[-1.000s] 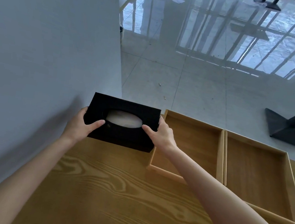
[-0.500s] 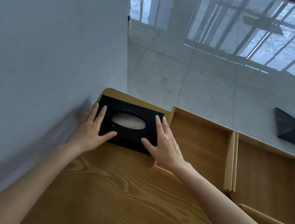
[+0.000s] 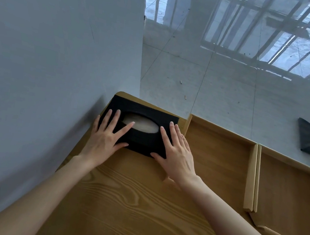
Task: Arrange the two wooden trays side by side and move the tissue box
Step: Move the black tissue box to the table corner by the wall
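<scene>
The black tissue box [image 3: 142, 127] now rests flat on the far left corner of the wooden counter [image 3: 128, 203], close to the grey wall [image 3: 48, 62]; a second ago it was lifted clear of the counter, gripped at both ends. The left hand [image 3: 107, 136] and the right hand [image 3: 177, 152] no longer clasp it: both lie palm down with fingers spread, the left across the box's left end with a fingertip at the oval opening, the right along its right end, thumbs at the near edge. Just right of the box sits the near wooden tray [image 3: 218, 160], its left rim beside the box. The second wooden tray [image 3: 288, 196] stands against it on the right, their long rims touching side by side, as before.
</scene>
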